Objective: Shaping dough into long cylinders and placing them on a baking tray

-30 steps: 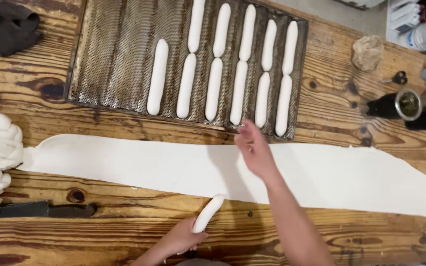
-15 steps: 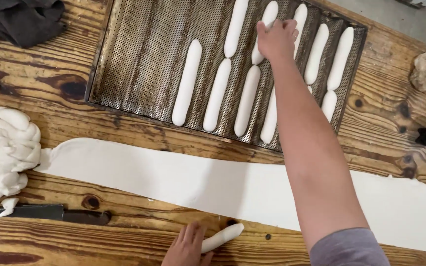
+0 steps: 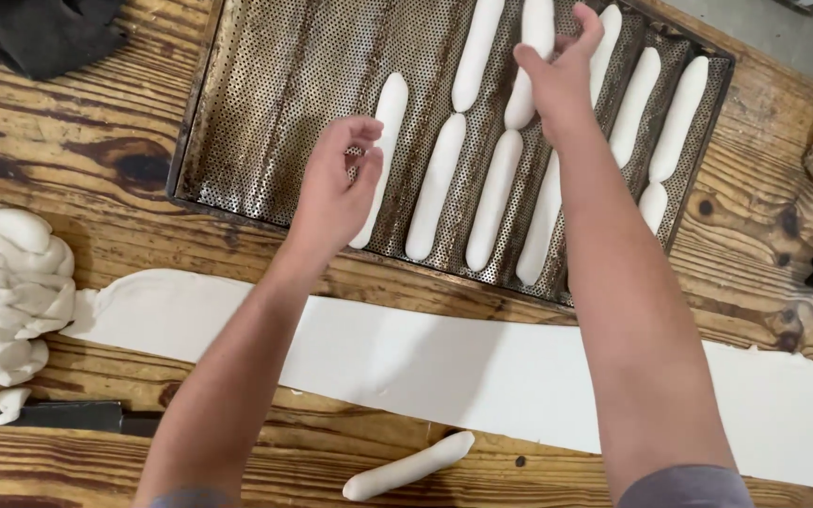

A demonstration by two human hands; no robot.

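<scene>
Reaching over the perforated metal baking tray (image 3: 265, 113), I have my right hand (image 3: 562, 71) at its far channels, fingers pinched on the end of a white rolled dough stick (image 3: 527, 71). My left hand (image 3: 336, 188) hovers above the tray's near edge, fingers loosely curled and apart, holding nothing. Nearer me than the tray lie a long flat dough strip (image 3: 482, 372) and one loose dough roll (image 3: 406, 468) on the wooden table (image 3: 77, 160).
</scene>
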